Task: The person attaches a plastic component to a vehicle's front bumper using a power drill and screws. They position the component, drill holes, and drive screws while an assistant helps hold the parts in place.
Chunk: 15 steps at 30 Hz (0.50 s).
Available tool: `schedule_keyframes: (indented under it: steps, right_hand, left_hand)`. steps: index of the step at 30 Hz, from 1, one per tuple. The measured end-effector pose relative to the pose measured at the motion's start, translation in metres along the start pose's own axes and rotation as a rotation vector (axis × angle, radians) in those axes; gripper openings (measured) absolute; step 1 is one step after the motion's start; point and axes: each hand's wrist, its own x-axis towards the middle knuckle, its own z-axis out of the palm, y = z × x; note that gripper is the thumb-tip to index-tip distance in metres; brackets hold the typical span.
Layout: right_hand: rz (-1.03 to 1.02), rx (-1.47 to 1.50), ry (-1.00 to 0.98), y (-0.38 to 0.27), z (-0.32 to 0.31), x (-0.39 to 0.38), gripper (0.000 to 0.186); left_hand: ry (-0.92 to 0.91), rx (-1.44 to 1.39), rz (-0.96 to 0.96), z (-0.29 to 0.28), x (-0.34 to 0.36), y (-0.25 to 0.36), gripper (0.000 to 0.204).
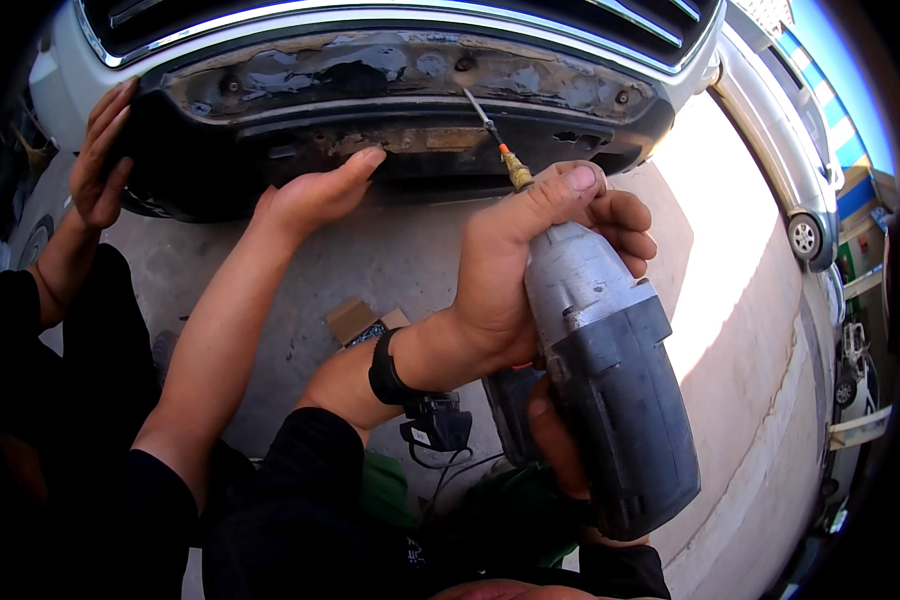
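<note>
My left hand [530, 240], below a dark wristband, curls around the nose of a cordless impact wrench [620, 400] with a silver front and dark body. Partly hidden behind the tool, my right hand [558, 435] grips its handle. A long thin bit [489, 125] with an orange band and a yellowish sleeve sticks out forward. Its tip meets the scuffed upper strip of a dark car bumper [370, 125], close beneath a hole. To the left, a co-worker's hand [100, 160] rests against the bumper's end. The co-worker's other hand [320, 195] is at its lower edge, thumb out.
An opened cardboard box [355, 320] with small dark pieces sits on the concrete floor [220, 265]. Near my forearm is a black device [438, 425] with a cable. The co-worker in dark clothes is close on my left. A silver car [770, 130] stands at right.
</note>
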Motion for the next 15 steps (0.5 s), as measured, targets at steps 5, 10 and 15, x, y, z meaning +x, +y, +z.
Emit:
schedule_keyframes:
  steps: [5,10,15]
  right_hand:
    - [-0.029,0.046,0.017,-0.014,0.005,0.004,0.045]
    - [0.025,0.040,0.038,-0.019,0.006,0.004,0.044]
    - [0.113,0.063,0.059,-0.029,0.013,0.006,0.042]
  left_hand:
    - [0.050,-0.022,-0.021,0.004,-0.003,0.001,0.022]
    - [0.098,0.012,-0.032,0.010,-0.003,0.001,0.022]
    - [0.043,0.032,-0.023,0.007,-0.003,0.004,0.021]
